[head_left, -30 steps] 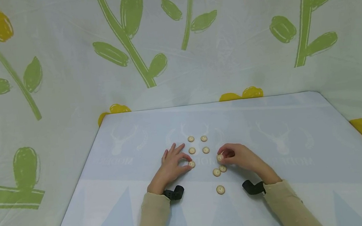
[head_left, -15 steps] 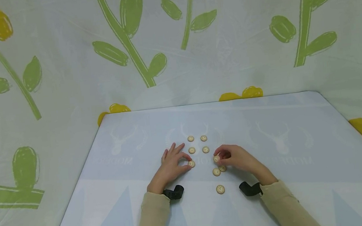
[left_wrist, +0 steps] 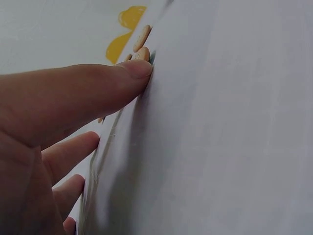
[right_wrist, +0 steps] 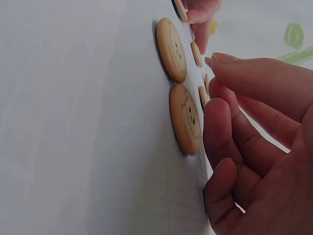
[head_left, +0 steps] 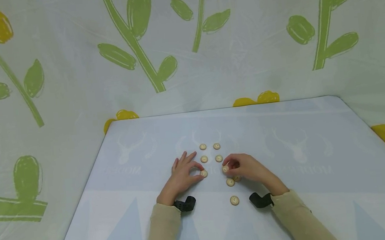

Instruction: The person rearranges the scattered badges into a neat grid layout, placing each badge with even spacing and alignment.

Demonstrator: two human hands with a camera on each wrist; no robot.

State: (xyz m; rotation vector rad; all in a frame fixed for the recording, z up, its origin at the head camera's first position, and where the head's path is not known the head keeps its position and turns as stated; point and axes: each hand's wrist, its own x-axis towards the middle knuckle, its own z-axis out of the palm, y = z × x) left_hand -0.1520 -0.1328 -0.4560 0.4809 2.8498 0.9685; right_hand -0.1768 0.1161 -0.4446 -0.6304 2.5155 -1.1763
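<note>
In the head view my left hand (head_left: 183, 175) rests on the table, its thumb and index finger pinching a round wooden button (head_left: 203, 173) by its left edge; the other fingers spread out. The left wrist view shows that button (left_wrist: 142, 54) just past the thumb tip. My right hand (head_left: 246, 167) pinches another wooden button (head_left: 225, 169) between thumb and index finger, to the right of the left one. Under the right hand, two buttons lie edge to edge, the nearer button (right_wrist: 171, 50) and its neighbour (right_wrist: 185, 120), with drawn lines and small holes.
Beyond the hands, several buttons lie in two short columns, one being the far left button (head_left: 203, 147). A single button (head_left: 234, 200) lies nearer the person. The pale patterned table (head_left: 119, 227) meets a flower-printed cloth (head_left: 71, 89) behind.
My right hand has moved left with its button, toward the button at my left hand, and now partly covers one of the two touching buttons. The left hand stays in place.
</note>
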